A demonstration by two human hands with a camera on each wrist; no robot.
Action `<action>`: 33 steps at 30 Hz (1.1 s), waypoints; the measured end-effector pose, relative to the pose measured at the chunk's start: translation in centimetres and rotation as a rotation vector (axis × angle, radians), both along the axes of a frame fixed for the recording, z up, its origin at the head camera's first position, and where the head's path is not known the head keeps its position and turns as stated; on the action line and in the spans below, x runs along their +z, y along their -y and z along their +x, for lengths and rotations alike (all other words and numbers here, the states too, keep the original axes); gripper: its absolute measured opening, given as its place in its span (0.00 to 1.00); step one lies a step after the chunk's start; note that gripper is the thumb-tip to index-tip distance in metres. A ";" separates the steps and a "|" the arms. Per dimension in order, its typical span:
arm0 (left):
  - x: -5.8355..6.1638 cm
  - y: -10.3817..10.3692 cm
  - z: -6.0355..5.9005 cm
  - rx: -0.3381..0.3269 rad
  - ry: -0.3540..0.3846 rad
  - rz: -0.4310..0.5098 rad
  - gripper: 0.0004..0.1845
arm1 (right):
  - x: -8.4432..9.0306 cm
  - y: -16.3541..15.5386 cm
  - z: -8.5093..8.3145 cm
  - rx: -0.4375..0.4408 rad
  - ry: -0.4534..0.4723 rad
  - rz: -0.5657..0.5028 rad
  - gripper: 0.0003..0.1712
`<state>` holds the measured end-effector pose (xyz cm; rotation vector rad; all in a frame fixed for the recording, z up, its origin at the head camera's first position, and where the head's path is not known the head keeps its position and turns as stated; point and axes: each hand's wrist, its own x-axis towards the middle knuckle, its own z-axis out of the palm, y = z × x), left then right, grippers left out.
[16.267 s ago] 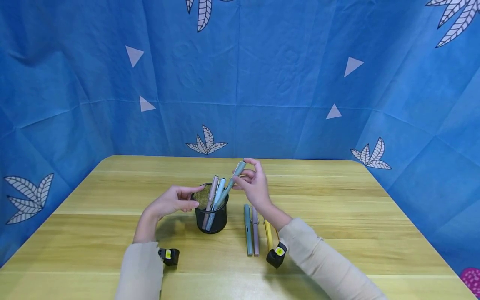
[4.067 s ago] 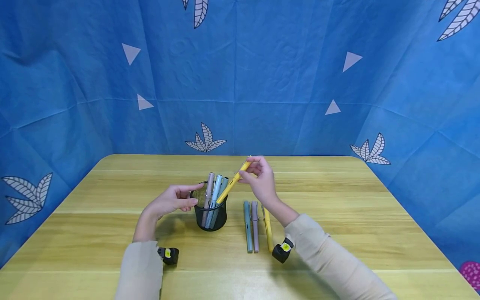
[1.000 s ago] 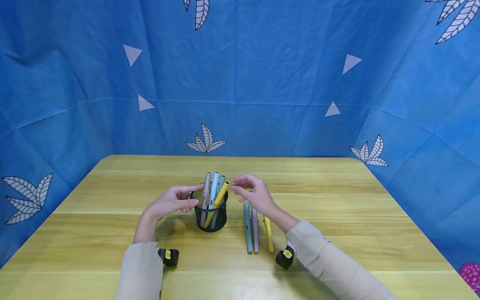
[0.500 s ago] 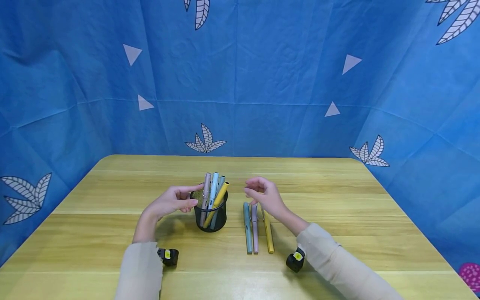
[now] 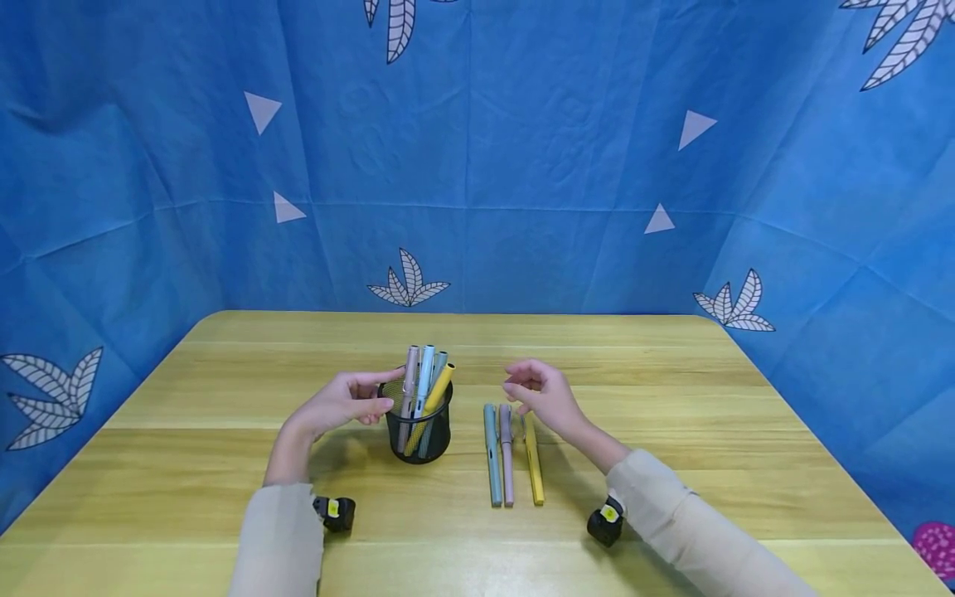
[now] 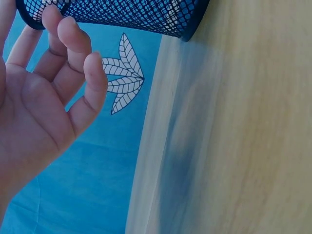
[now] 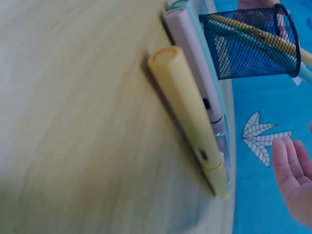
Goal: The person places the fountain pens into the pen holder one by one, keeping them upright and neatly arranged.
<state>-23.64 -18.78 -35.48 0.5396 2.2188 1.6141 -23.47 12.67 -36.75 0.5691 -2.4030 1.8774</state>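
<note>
A black mesh pen cup (image 5: 419, 431) (image 6: 122, 14) (image 7: 251, 44) stands on the wooden table (image 5: 671, 431) and holds several pens, among them a yellow one (image 5: 433, 402). My left hand (image 5: 343, 402) (image 6: 44, 102) curves round the cup's left rim, fingertips at the mesh. Three pens lie side by side right of the cup: teal (image 5: 492, 456), pink (image 5: 506, 456) (image 7: 195, 73) and yellow (image 5: 533, 464) (image 7: 187, 107). My right hand (image 5: 543, 396) (image 7: 295, 180) hovers above their far ends, fingers loosely curled and holding nothing.
Blue cloth with leaf and triangle prints (image 5: 477, 166) walls the table at the back and both sides. Bare wood stretches right of the lying pens and in front of the cup. Small black wrist cameras (image 5: 337, 511) (image 5: 606, 522) sit under both sleeves.
My right hand has left the cup, where the yellow pen now stands, and drifted right and down over the three lying pens. The left hand has stayed at the cup.
</note>
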 end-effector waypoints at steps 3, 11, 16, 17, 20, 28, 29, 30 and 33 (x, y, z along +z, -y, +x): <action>-0.1 0.0 0.0 0.000 -0.001 -0.001 0.27 | -0.3 -0.5 0.0 -0.007 0.032 0.008 0.14; -0.1 0.0 0.1 -0.002 0.000 0.008 0.29 | -0.6 -1.6 -0.1 -0.010 0.130 0.014 0.18; -0.1 0.0 0.1 -0.004 -0.002 0.008 0.28 | -0.7 -2.0 0.0 -0.003 0.166 0.051 0.21; -0.1 0.0 0.1 -0.004 -0.002 0.008 0.27 | -0.7 -2.1 0.0 0.000 0.168 0.063 0.21; 0.0 0.0 0.1 -0.005 0.001 0.012 0.27 | -1.3 -2.5 -0.4 0.010 0.184 0.104 0.23; 0.1 0.0 0.1 -0.020 0.001 0.026 0.28 | -1.5 -3.4 -0.6 0.046 0.316 0.202 0.25; 0.1 0.0 0.2 -0.022 0.001 0.029 0.29 | -1.5 -3.5 -0.6 0.050 0.332 0.211 0.25; 0.1 0.0 0.2 -0.024 0.000 0.031 0.29 | -1.5 -3.6 -0.6 0.050 0.344 0.222 0.25; 0.1 0.0 0.2 -0.023 0.002 0.037 0.31 | -1.5 -3.6 -0.5 0.047 0.380 0.250 0.27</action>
